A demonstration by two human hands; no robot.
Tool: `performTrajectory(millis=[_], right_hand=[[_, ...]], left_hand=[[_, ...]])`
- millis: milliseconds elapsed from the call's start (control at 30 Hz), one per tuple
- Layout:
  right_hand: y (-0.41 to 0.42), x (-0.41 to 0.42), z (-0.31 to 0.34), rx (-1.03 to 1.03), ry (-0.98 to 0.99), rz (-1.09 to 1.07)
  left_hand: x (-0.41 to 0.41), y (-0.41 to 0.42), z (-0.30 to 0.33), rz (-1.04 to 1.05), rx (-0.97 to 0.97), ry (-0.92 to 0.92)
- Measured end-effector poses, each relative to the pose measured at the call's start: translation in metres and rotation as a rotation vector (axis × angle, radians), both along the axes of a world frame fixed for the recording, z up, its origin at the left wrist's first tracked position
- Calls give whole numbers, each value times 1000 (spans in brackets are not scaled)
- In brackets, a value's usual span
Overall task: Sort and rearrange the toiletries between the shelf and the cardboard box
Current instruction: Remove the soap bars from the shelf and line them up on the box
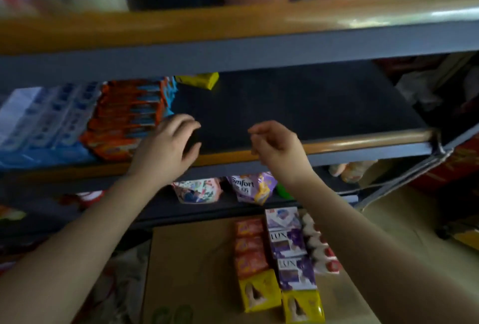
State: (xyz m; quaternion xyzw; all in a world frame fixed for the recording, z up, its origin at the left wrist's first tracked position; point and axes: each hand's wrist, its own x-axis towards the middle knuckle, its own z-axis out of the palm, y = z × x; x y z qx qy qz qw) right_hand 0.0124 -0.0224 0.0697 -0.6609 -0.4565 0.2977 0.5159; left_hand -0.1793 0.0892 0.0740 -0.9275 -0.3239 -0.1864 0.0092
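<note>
On the middle shelf [298, 105] a stack of orange soap packs [127, 118] stands left of centre, with pale blue packs [51, 118] beside it. My left hand [168, 144] hovers at the stack's right end, fingers loosely curved and holding nothing. My right hand [274, 142] hangs over the shelf's front edge, fingers loosely curled and empty. A yellow pack [199, 80] lies at the back of the shelf. Below, the cardboard box [191, 266] carries rows of orange soaps [250, 246], purple Lux boxes [290, 246], red-and-white packs [318, 248] and yellow packs [259, 291].
The shelf's right half is bare dark board. An upper shelf [233, 25] holds pink and white containers. Pouches, one a purple Comfort pouch [251, 188], sit on the lower shelf. Red boxes [456, 165] and a metal brace stand at the right.
</note>
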Motion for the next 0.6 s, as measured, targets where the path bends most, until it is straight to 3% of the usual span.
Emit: performTrajectory(millis=[67,133,267,433,600], right_hand=[[33,-1,-6,-39,-69,-16],[66,2,-22,-104,-299,-10],[133,15,-51,-272,-620,39],[202,19,-61,-284,-553,-69],[246,23,-53,-300,-605,-27]], left_hand=[[-3,24,-7,25,6,105],[-6,43,-14,56,6,180],[-19,62,-26,219,20,200],[-24,71,-40,207,160,101],[-24,72,-46,220,233,7]])
